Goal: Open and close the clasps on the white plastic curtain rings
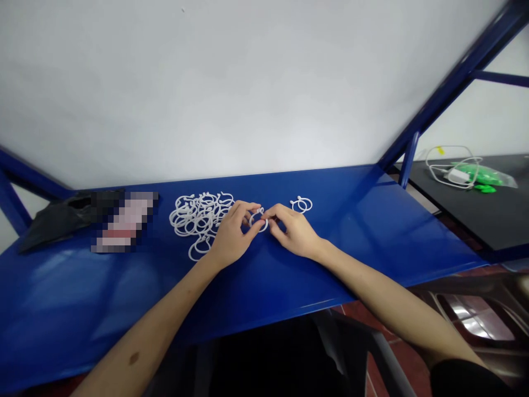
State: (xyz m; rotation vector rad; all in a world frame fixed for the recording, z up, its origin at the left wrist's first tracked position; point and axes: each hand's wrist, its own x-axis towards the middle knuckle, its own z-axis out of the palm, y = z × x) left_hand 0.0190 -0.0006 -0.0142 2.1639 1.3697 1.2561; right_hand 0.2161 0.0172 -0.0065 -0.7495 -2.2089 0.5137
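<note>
A white plastic ring (265, 226), looking like a curtain ring with a small knob at its top, is held up between my two hands. My left hand (233, 234) pinches its left side between thumb and fingers. My right hand (295, 229) grips the right side near the knob with its fingertips. Just left of my left hand lies a tangled pile of similar white rings (192, 215), partly hidden by that hand. Beyond my right hand, one or two more white rings (305, 205) lie apart on the blue surface.
The blue shelf (355, 220) has a white wall behind it and blue metal struts (409, 157) at its sides. A black bag (61, 218) and a blurred-out flat object (126, 223) lie left. A white cable (450, 165) and green items (481, 173) rest on a black surface right.
</note>
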